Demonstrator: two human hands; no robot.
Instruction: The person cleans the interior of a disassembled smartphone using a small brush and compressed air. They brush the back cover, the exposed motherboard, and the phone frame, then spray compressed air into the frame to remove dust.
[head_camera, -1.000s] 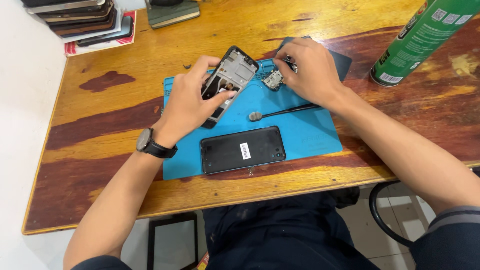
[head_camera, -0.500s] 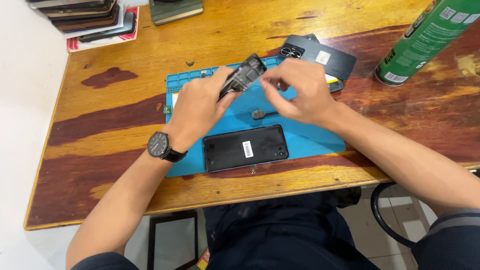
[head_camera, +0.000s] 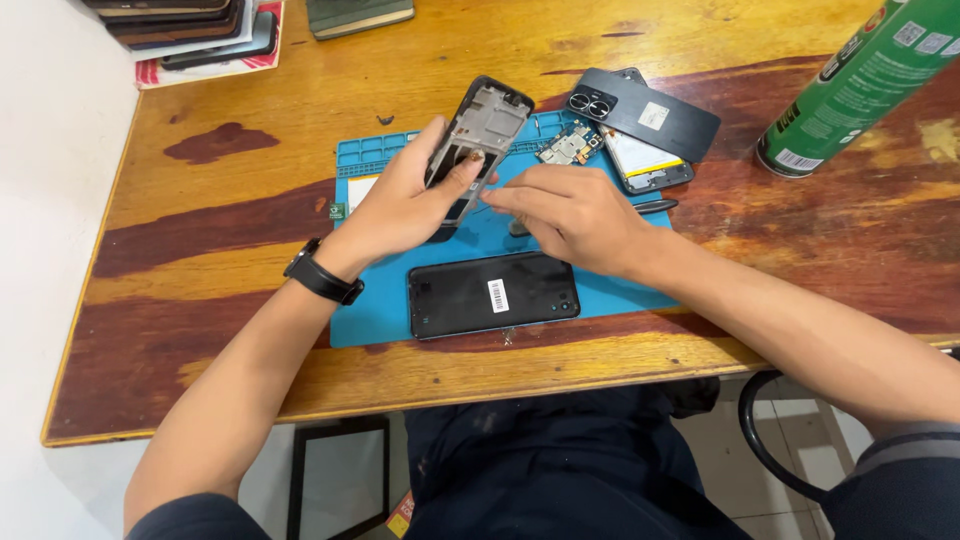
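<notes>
Frame (head_camera: 478, 140) of a stripped phone, tilted up off the blue mat (head_camera: 380, 312) at the middle of the wooden table (head_camera: 200, 250), sits clamped in your left hand (head_camera: 400, 205).

Nearest you, a black phone (head_camera: 493, 294) lies flat on the mat's front edge, untouched and just below both hands. Above it your left hand, a black watch (head_camera: 322, 272) on the wrist, wraps the frame's lower half, thumb across its open inner face. Your right hand (head_camera: 570, 215) is close beside it, fingertips drawn together and aimed at the frame's lower end. Whether they pinch a small part or a fine tool cannot be told from here. A dark tool (head_camera: 655, 206) lies on the mat just past that hand.

The work looks to be at the fine stage: picking at something small inside the bare frame. The next move calls for a steady left grip and a light, exact touch from the right fingertips.

Farther back, a small circuit board (head_camera: 568, 145) rests on the mat beside a battery (head_camera: 645, 160) and a dark back cover (head_camera: 645, 113). A green spray can (head_camera: 860, 80) lies to the far right, and a stack of phones (head_camera: 190, 25) sits at the far left corner.
</notes>
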